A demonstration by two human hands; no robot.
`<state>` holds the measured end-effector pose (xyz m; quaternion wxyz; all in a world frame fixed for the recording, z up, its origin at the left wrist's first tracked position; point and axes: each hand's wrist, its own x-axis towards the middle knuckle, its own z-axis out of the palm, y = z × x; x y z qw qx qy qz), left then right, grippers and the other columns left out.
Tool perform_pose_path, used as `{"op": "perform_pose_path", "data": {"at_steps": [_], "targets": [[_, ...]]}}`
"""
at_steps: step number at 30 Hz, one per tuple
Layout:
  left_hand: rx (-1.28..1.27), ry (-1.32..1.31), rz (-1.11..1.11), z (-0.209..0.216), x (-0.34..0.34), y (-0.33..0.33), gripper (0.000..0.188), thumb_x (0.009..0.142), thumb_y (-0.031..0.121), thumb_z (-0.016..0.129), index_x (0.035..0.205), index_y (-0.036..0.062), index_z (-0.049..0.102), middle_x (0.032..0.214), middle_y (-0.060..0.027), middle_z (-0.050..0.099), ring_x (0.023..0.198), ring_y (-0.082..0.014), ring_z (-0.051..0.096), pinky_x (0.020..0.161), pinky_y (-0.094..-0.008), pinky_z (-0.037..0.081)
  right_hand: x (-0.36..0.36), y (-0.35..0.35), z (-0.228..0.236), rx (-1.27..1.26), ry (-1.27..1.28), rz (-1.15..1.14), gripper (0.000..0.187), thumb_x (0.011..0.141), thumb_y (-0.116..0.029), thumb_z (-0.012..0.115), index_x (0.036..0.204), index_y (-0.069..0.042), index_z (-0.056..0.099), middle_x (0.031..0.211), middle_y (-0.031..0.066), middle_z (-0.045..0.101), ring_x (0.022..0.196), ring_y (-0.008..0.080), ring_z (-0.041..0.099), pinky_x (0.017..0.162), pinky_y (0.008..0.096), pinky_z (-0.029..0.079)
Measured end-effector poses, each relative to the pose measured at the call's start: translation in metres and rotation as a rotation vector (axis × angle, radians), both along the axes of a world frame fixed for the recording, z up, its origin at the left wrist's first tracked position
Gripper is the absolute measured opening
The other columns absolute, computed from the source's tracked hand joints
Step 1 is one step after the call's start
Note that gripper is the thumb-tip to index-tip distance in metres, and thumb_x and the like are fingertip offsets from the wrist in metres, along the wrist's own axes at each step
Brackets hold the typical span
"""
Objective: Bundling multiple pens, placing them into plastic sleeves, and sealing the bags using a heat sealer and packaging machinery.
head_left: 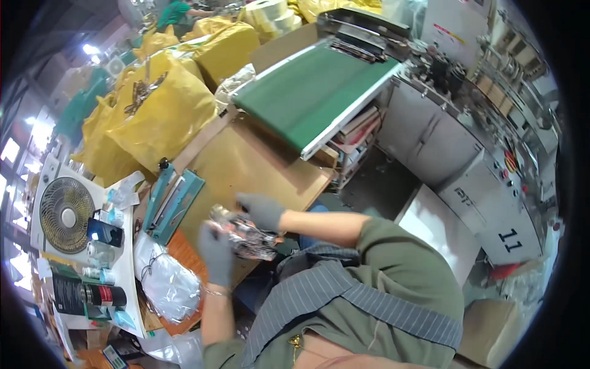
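A bundle of shiny foil packets (251,238), silver and dark with reddish patches, is held in front of my body over the near edge of the tan table. My left hand (217,255), in a grey glove, is closed around the bundle's left end. At its far side my right hand (263,211), gloved in grey too, rests against the packets with its fingers bent; part of its grip is hidden. A clear plastic bag (166,283) of flat pale film lies left of my left hand.
Beyond the tan table (246,160) a green conveyor belt (313,92) slopes away. Left are a teal sealer-like device (178,206), a fan (66,214) and a black bottle (104,295). Yellow sacks (160,111) stand behind; a white machine cabinet (491,209) is right. Far back, a person (175,13) works.
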<state>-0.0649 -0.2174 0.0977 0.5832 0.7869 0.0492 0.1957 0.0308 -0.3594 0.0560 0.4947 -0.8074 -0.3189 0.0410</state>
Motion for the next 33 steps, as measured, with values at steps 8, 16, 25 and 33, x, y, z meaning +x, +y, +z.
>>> {"op": "perform_pose_path", "data": {"at_steps": [8,16,25,33], "targets": [[0.276,-0.223,0.134,0.055,0.060,0.053,0.013,0.081,0.000,0.057,0.080,0.0059,0.045,0.065,0.0049,0.039,0.056,-0.0034,0.038,0.051,-0.0193,0.033,0.044,0.048,0.099,0.049,-0.023,0.288,0.021,0.079,-0.024,0.058,0.088,-0.006,0.055,0.080,0.0164,0.061,0.078,0.0345,0.059,0.067,0.0396,0.047],[0.851,-0.165,0.096,0.055,0.067,0.133,0.017,0.077,0.014,0.057,0.088,0.0033,0.063,0.077,-0.0135,0.065,0.063,-0.0223,0.062,0.057,-0.0342,0.045,0.102,0.069,0.114,-0.179,-0.289,-0.013,0.019,0.074,-0.024,0.061,0.084,-0.007,0.058,0.076,0.0170,0.062,0.076,0.0358,0.061,0.066,0.0429,0.047],[1.152,0.385,-0.160,0.087,0.070,0.133,0.019,0.077,0.019,0.056,0.076,0.0003,0.058,0.075,-0.0167,0.056,0.080,-0.0335,0.056,0.072,-0.0420,0.044,0.129,0.076,0.121,-0.500,-0.235,0.049,0.032,0.068,-0.028,0.062,0.087,-0.003,0.068,0.092,0.0205,0.066,0.088,0.0329,0.064,0.077,0.0384,0.050],[0.519,0.366,-0.051,0.089,0.066,0.132,0.027,0.089,0.020,0.050,0.095,-0.0018,0.065,0.067,-0.0035,0.062,0.050,-0.0075,0.055,0.045,-0.0240,0.042,0.140,0.044,0.144,-0.306,0.152,0.236,0.016,0.080,-0.015,0.061,0.082,0.001,0.060,0.072,0.0070,0.061,0.058,0.0113,0.058,0.052,0.0247,0.049]]}}
